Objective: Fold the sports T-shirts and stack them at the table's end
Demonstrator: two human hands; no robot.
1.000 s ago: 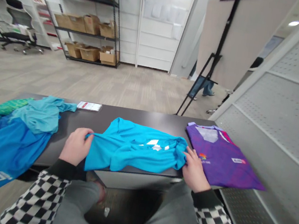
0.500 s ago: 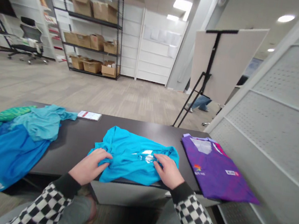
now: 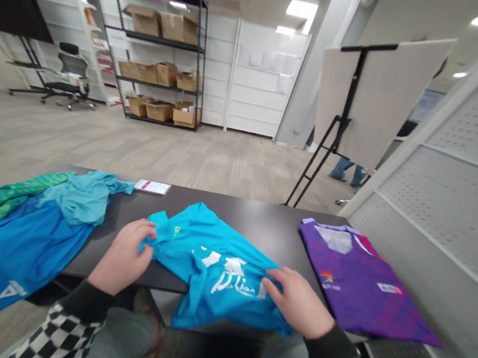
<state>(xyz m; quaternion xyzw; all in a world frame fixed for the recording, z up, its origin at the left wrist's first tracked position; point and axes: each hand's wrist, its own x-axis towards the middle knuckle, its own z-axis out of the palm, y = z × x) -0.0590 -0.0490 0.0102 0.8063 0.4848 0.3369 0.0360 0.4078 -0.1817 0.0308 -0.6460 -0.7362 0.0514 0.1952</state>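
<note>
A bright blue T-shirt [image 3: 226, 261] with white lettering lies across the dark table [image 3: 256, 211], its lower part hanging past the near edge. My left hand [image 3: 126, 255] is closed, pinching the shirt at its left end by a sleeve. At the other side, my right hand [image 3: 301, 302] grips the shirt's right edge between thumb and fingers. The fabric between my hands is partly spread, with folds in the middle and at the left.
To the left lies a heap of clothes: a darker blue garment [image 3: 25, 255], a light teal one [image 3: 83, 197] and a green patterned one [image 3: 7, 192]. A phone [image 3: 152, 187] rests by the far edge. A folded purple jersey [image 3: 358, 280] is at the right, beside a perforated panel [image 3: 463, 206].
My hands have moved farther apart, and the blue T-shirt is spread wider and pulled nearer, showing more lettering. The view has shifted slightly left.
</note>
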